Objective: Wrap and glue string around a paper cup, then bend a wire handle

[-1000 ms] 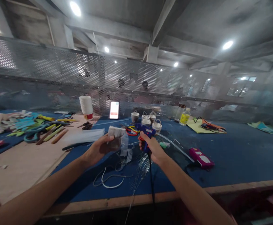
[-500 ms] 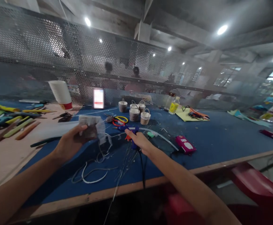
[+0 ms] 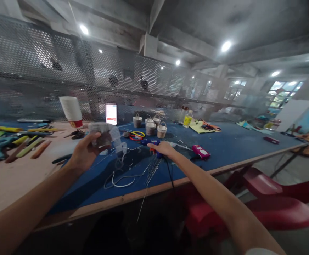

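My left hand (image 3: 86,152) is closed round a small greyish cup-like piece (image 3: 101,136), blurred, with a clear plastic strip (image 3: 117,141) trailing off its right side. My right hand (image 3: 163,148) grips a blue glue gun (image 3: 150,142) with an orange trigger, its nozzle pointing left toward the left hand but apart from it. A clear glue stick (image 3: 182,146) sticks out of the gun's rear. Behind the gun stand several small bucket-shaped cups (image 3: 150,128) with looped handles. Red and yellow-handled pliers (image 3: 137,135) lie between the two hands.
A stack of paper cups (image 3: 71,108) stands at the left, near scissors and several clay-coloured sticks (image 3: 40,149). White cord (image 3: 122,184) and thin wires lie near the front edge. A magenta box (image 3: 201,151), a yellow-labelled bottle (image 3: 187,119) and red chairs (image 3: 274,212) are to the right.
The head view has turned to the right, showing more of the red chairs. Both hands keep their holds; the glue gun sits slightly farther right in view.
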`<state>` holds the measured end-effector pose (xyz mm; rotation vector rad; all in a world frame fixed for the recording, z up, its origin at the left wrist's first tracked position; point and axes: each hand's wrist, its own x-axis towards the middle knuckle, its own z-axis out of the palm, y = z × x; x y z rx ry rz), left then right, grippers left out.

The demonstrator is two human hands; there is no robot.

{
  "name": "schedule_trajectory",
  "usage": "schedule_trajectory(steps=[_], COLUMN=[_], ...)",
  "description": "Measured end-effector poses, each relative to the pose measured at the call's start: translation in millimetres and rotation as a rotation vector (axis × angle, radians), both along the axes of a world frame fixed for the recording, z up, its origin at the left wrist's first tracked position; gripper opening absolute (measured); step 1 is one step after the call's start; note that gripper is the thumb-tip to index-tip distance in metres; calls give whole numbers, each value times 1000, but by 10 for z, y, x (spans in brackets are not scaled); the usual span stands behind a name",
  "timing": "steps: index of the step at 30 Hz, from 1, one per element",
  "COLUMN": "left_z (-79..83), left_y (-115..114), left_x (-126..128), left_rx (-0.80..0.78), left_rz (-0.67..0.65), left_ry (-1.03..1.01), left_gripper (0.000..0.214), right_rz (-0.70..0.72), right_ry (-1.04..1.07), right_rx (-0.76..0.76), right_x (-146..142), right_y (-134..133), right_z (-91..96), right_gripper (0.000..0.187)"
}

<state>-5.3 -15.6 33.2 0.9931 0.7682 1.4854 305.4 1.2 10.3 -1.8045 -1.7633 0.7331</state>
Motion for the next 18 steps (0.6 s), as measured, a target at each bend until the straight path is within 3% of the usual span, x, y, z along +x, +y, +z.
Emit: schedule_trajectory(steps=[6,12,18], left_z=[-9,-148,-166], left_y=[59,183,118], left_x=[-224,-277,-280], left_rx=[2,-21,-16], left_rz=[3,-34,-59], left_ry=[32,50,75], left_gripper=[19,21,20], right_rz=[-54,-63,-17], right_ry=[-235,-396,-600], right_rx=[55,81,156], right_x=[-11,-60,-151], right_y=[-53,-100,-207], right_z=[19,-51,-10], right_gripper=[65,69,63])
